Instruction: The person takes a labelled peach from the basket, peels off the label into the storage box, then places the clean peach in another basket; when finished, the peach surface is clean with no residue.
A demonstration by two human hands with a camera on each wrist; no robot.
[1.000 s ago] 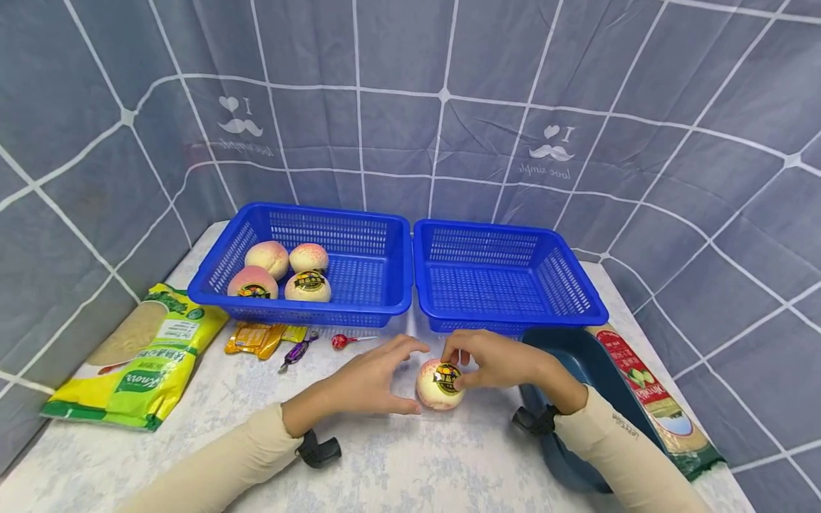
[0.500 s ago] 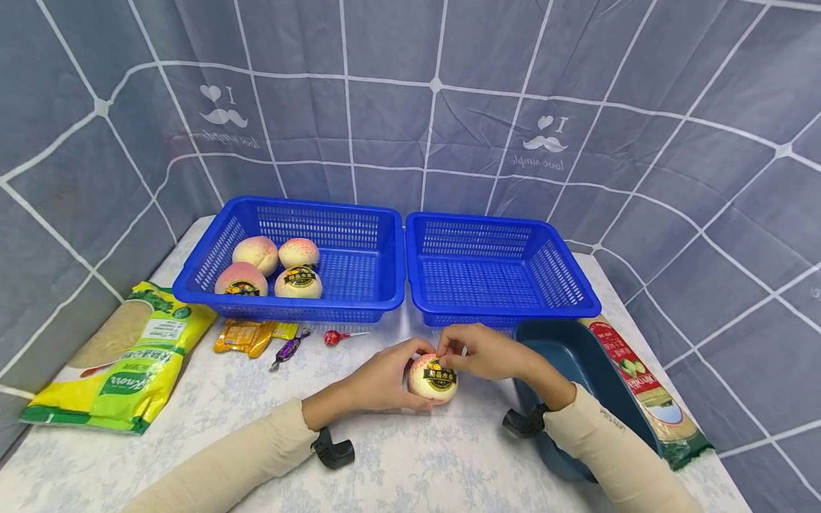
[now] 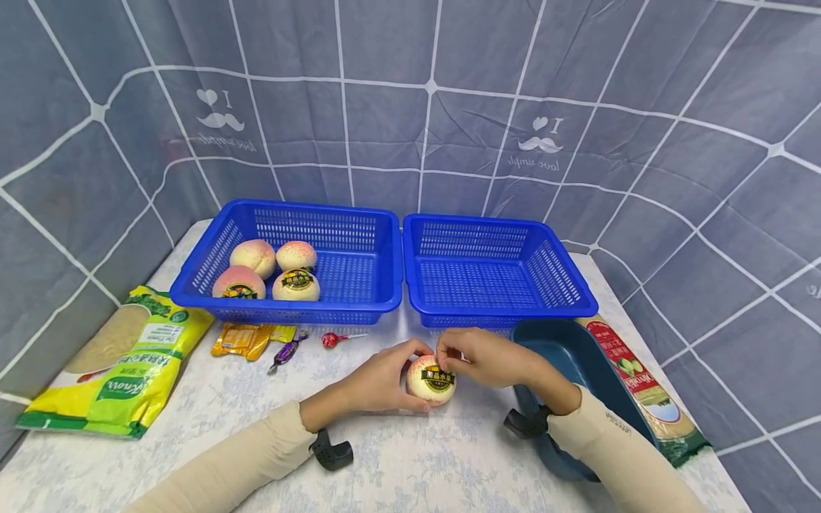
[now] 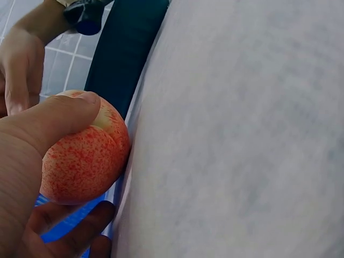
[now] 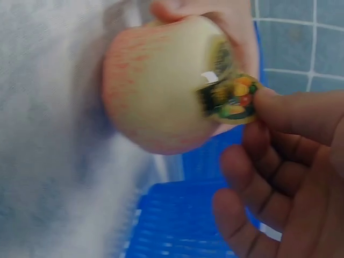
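Note:
A pale peach (image 3: pixel 423 390) with a red blush sits on the table between my two hands. My left hand (image 3: pixel 381 381) grips it from the left; in the left wrist view the thumb lies over the speckled red side of the peach (image 4: pixel 80 169). From the right, my right hand (image 3: pixel 484 358) pinches the edge of a black and gold fruit sticker (image 5: pixel 240 101) between thumb and forefinger. In the right wrist view that edge stands off the peach's skin, while another part still lies on it.
Several peaches, some with stickers, lie in the left blue basket (image 3: pixel 346 313). Beside it is another blue basket (image 3: pixel 500 311). A dark teal bin (image 3: pixel 558 335), red packet (image 3: pixel 631 377), yellow bag (image 3: pixel 122 370), wrapped sweets (image 3: pixel 244 340) and a lollipop (image 3: pixel 330 340) surround the hands.
My left hand has come in from the left and taken hold of the peach. The right fingers have moved onto the sticker's upper edge. The head view has shifted slightly.

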